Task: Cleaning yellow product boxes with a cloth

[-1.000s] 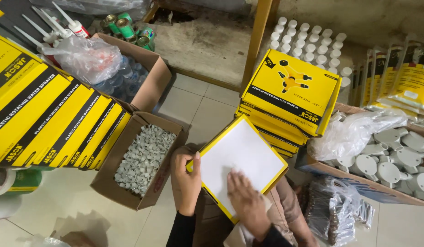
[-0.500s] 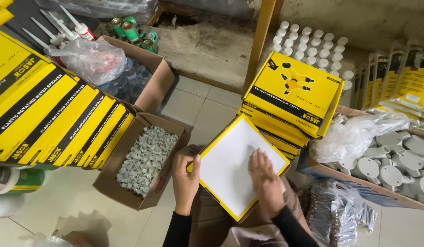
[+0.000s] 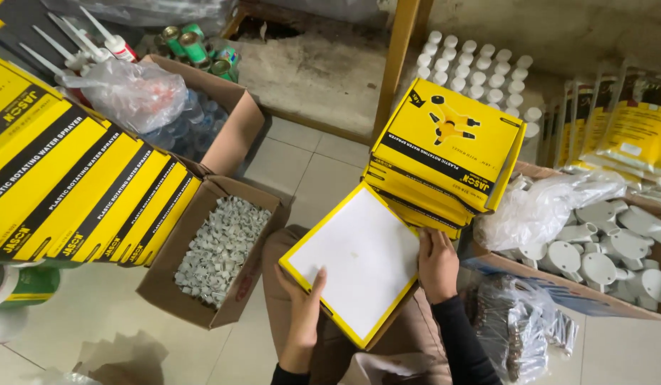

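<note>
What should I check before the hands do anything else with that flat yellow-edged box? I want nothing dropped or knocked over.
1. Left hand grips the flat box at its lower left edge: ok.
2. Right hand rests on the right edge: ok.
3. Box supported underneath by the lap: cannot tell, hidden by the box.
4. Stack of yellow boxes beside it sits squarely: not ok, top box is skewed and overhangs.
5. Open carton of small grey parts is apart from the left hand: ok.
6. Box of white plastic fittings is apart from the right hand: ok.
</note>
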